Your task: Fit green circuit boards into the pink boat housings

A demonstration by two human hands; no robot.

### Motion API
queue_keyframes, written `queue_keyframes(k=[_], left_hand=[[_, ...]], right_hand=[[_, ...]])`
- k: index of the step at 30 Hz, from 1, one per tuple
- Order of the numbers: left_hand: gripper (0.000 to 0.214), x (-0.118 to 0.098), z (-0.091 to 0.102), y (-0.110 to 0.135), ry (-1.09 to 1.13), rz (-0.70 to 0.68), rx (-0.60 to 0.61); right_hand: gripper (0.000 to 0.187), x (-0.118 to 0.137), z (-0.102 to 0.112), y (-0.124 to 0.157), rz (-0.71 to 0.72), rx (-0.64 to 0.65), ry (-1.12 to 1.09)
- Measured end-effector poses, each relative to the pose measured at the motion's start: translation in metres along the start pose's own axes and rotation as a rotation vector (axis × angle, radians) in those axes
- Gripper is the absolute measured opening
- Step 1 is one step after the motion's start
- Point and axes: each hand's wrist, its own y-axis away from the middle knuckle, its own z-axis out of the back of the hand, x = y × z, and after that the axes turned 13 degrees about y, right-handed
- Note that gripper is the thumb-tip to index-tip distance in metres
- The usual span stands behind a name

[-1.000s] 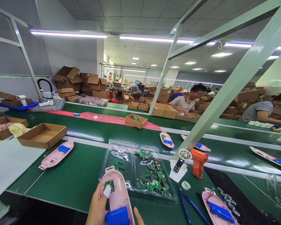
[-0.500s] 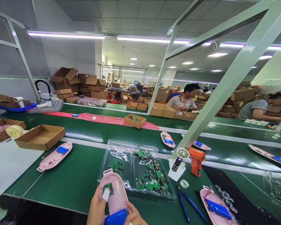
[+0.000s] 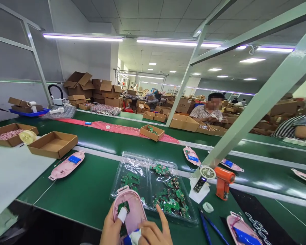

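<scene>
Holding the pink plastic housing (image 3: 136, 212) up in my left grip (image 3: 111, 226), closed around its edge, so its green circuit board (image 3: 123, 206) faces me; my right grip (image 3: 151, 233) pinches a white-and-blue piece (image 3: 134, 237) at its lower end.

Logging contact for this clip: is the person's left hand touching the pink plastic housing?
Touching. The head view shows the left hand wrapped round the pink plastic housing from the side, with its white-capped thumb lying inside the housing.

Electronics assy factory floor: green conveyor line (image 3: 73, 200), PCBs (image 3: 169, 200) at 12 o'clock, cardboard boxes (image 3: 109, 91) at 11, co-worker (image 3: 209, 114) at 1.
</scene>
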Motion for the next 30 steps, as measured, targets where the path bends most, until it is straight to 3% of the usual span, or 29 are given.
queue_keyframes(k=[4,14,23,30], left_hand=[[0.058,0.009,0.001,0.001,0.01,0.053,0.066],[0.064,0.017,0.002,0.001,-0.105,-0.059,0.109],[0.043,0.011,0.023,-0.007,0.041,0.035,0.033],[0.061,0.02,0.042,-0.019,0.018,0.049,0.001]], right_hand=[[0.033,-0.005,-0.005,-0.011,0.184,-0.014,0.072],[0.037,-0.007,-0.016,-0.004,0.278,0.014,0.164],[0.045,0.012,-0.043,-0.011,0.235,-0.13,0.203],[0.045,0.007,-0.044,-0.023,0.181,-0.128,0.097]])
